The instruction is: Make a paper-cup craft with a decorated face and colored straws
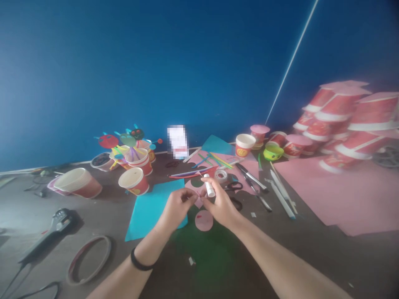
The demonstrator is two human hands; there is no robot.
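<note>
In the middle of the table my left hand is closed, thumb and finger pinching a small pink paper piece. My right hand meets it from the other side, its thumb at the same piece. A white glue stick is held in the right hand, tilted across its fingers. Just below the fingertips lies a pink paper circle with a small red mark. A turquoise paper sheet lies partly under my left hand. The exact grip on the pink piece is partly hidden by my fingers.
Paper cups stand at the left, some holding colourful paper figures. Stacked red cups rise at the right beside pink sheets. Scissors, pens and a tape roll lie near my right hand. A corded tool lies at left.
</note>
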